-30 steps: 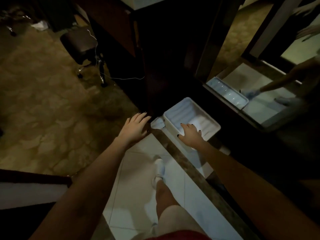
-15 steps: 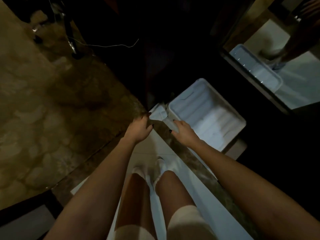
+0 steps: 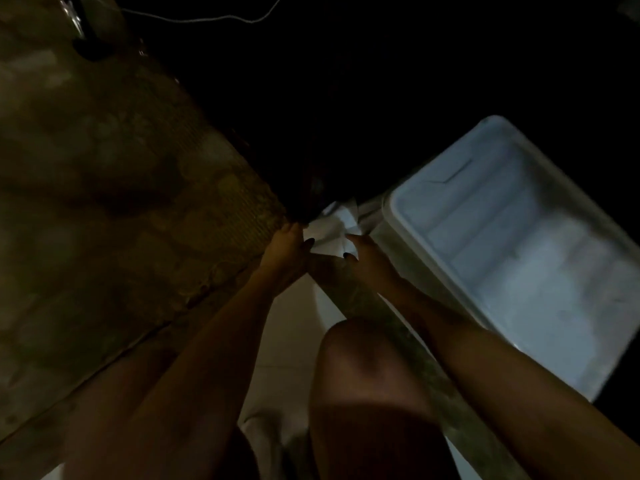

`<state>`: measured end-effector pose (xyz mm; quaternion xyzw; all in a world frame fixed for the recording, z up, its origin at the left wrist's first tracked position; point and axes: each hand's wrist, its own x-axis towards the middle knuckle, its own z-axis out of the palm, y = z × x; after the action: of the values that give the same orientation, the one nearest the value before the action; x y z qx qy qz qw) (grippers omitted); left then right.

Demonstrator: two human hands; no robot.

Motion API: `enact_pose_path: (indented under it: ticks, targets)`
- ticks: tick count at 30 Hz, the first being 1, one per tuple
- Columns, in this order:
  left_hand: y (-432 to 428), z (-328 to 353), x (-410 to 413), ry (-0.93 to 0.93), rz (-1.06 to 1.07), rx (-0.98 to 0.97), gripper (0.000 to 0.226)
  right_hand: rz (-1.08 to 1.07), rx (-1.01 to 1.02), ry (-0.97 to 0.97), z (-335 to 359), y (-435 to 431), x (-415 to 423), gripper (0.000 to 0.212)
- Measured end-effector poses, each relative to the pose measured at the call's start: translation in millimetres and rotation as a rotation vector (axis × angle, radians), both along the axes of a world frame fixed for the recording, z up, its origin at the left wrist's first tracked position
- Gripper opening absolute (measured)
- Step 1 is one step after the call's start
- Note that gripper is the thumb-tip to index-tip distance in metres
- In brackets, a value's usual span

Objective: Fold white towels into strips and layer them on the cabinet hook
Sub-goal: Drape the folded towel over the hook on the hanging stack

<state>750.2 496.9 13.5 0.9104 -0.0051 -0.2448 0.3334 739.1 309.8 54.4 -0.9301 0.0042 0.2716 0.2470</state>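
Observation:
A small crumpled white towel (image 3: 330,233) lies on the floor at the foot of a dark cabinet (image 3: 322,140), just left of a white plastic bin. My left hand (image 3: 285,252) grips the towel's left edge, thumb over the cloth. My right hand (image 3: 367,258) pinches its right side with fingertips on the fabric. The room is dim and the cabinet's face is almost black, so no hook shows. My bent knee (image 3: 363,355) sits below the hands.
A white plastic bin (image 3: 401,216) stands open to the right on the floor, with pale folded cloth inside. A stone threshold strip (image 3: 349,299) runs diagonally between patterned carpet (image 3: 104,202) at left and pale tiles (image 3: 291,327). A white cable (image 3: 207,19) crosses the top.
The camera has dropped lower and closer to the floor. Both hands moved from the bin's edge to the small white towel and now hold it from both sides.

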Motion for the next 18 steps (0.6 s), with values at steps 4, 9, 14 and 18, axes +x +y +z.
enact_pose_path:
  ticks: [4,9,14,18]
  targets:
    - [0,-66,23,-0.083,0.03,-0.044,0.052,0.15,-0.093,-0.101,-65,0,40,0.048]
    - [-5,-126,39,-0.168,0.039,-0.158,0.057,0.359,-0.239,-0.259,-118,3,77,0.048]
    - [-2,-156,41,-0.195,-0.054,-0.094,0.05,0.418,-0.368,-0.423,-137,12,81,0.037]
    - [3,-143,34,-0.223,-0.05,-0.099,0.031,0.517,-0.369,-0.383,-122,14,84,0.03]
